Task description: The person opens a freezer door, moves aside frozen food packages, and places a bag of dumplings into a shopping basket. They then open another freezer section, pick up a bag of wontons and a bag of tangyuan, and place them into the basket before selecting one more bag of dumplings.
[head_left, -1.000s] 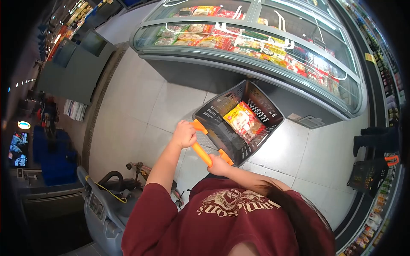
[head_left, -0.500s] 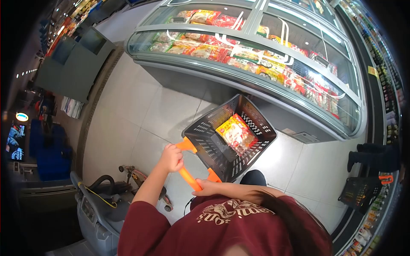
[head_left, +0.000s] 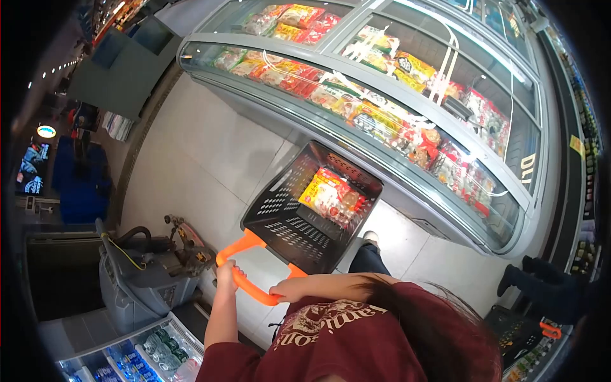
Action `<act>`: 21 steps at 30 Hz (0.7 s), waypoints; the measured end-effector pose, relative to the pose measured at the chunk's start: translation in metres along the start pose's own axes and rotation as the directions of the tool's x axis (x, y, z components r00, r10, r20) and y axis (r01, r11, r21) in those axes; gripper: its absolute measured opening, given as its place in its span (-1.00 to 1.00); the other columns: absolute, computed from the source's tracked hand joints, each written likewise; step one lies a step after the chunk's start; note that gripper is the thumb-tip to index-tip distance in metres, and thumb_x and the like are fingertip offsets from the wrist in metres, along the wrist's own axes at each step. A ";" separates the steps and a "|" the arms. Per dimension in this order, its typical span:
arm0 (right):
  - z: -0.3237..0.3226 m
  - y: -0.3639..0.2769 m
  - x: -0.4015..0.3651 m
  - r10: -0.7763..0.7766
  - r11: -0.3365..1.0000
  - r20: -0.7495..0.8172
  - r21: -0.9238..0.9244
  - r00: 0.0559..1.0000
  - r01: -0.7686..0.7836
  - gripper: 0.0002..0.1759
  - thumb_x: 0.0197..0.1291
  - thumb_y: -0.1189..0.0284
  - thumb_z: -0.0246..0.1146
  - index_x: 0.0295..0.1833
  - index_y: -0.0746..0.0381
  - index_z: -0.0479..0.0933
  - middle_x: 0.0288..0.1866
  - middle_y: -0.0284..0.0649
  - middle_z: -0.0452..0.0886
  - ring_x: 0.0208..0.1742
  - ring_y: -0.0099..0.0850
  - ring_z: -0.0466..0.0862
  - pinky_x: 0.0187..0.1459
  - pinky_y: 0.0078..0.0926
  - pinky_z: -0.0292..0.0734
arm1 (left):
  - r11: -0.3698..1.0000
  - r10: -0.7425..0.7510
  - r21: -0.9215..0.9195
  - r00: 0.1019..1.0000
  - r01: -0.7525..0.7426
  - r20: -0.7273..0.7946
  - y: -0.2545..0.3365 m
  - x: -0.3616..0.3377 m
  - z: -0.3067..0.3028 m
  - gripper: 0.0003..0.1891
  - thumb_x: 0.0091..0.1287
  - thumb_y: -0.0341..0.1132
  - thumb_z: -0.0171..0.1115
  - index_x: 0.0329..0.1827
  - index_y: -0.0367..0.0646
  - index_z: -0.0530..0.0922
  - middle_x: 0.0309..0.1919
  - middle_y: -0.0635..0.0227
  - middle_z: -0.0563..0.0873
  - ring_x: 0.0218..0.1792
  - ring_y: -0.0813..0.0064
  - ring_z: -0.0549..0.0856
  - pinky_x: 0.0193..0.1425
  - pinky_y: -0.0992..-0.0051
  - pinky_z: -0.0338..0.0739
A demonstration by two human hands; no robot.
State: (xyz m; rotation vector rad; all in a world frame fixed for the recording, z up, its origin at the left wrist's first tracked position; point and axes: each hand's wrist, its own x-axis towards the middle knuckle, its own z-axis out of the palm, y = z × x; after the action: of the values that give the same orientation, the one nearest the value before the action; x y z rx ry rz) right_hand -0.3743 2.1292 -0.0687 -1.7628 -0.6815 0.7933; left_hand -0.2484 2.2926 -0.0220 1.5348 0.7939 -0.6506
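Note:
A black plastic shopping basket [head_left: 280, 245] with perforated walls stands tilted on the floor beside the freezer, its orange handle [head_left: 254, 294] pulled toward me. My left hand [head_left: 228, 275] is wrapped around the handle's left part. Around the handle's near right end, my right hand [head_left: 290, 290] is closed too, that arm crossing in front of my maroon shirt. Inside the basket lies a red and yellow food packet [head_left: 331, 197] with a partly clear window; neither hand touches it.
A glass-topped freezer [head_left: 254, 114] full of packets runs along the far side. At left stands a grey wheeled machine [head_left: 137, 280] with a hose; bottled drinks [head_left: 165, 347] sit below it. On the right are another person's legs [head_left: 541, 283] and a second basket [head_left: 509, 331].
The view has shifted and turned. The basket, still held by both hands, now appears farther left. My foot has come into view beside it, and bottled drinks show at the lower left.

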 end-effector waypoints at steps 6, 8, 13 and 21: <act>-0.001 -0.013 -0.058 0.107 0.949 0.115 -0.309 0.988 -0.066 -0.53 0.12 0.28 0.06 0.16 0.13 0.24 0.02 -0.10 0.46 0.04 -0.17 0.46 0.00 -0.22 0.36 | 1.000 0.002 -0.023 0.999 -0.003 -0.037 -0.017 -0.003 -0.011 -0.93 0.11 -0.40 -0.01 -0.39 -0.17 0.33 -0.70 0.35 0.36 -0.71 0.41 0.38 -0.58 0.31 0.38; -0.015 -0.008 -0.078 0.230 0.943 0.041 -0.257 0.972 -0.212 -0.55 0.11 0.27 0.05 0.14 0.12 0.26 -0.03 -0.10 0.49 -0.02 -0.16 0.50 -0.04 -0.24 0.38 | 1.000 -0.007 -0.021 0.998 0.005 -0.066 -0.016 -0.002 -0.009 -0.93 0.10 -0.41 -0.01 -0.38 -0.18 0.34 -0.69 0.34 0.37 -0.71 0.42 0.38 -0.58 0.33 0.36; -0.040 0.017 -0.161 0.283 0.946 -0.344 -0.053 0.895 -0.320 -0.65 0.09 0.31 0.09 0.01 0.18 0.37 -0.15 -0.12 0.55 -0.12 -0.19 0.55 -0.10 -0.34 0.42 | 0.996 0.082 -0.021 0.993 -0.084 -0.089 -0.019 -0.007 -0.002 -0.91 0.11 -0.40 0.00 -0.35 -0.19 0.36 -0.71 0.34 0.37 -0.73 0.42 0.38 -0.61 0.33 0.35; -0.150 -0.032 -0.382 0.022 0.824 -0.986 -0.077 0.168 -0.561 -0.77 0.05 0.43 0.09 -0.15 0.26 0.46 -0.20 -0.04 0.54 -0.12 -0.12 0.52 -0.06 -0.31 0.41 | 0.854 0.420 0.401 0.894 -0.331 -0.155 -0.030 0.006 -0.008 -0.66 0.10 -0.26 0.15 -0.10 -0.21 0.36 -0.52 0.17 0.52 -0.58 0.25 0.56 -0.49 0.32 0.49</act>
State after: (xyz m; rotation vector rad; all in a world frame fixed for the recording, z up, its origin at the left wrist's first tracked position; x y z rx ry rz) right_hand -0.4961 1.7617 0.0713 -2.3876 0.4826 -0.4396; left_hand -0.2691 2.3026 -0.0436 2.0752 0.5329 -0.3296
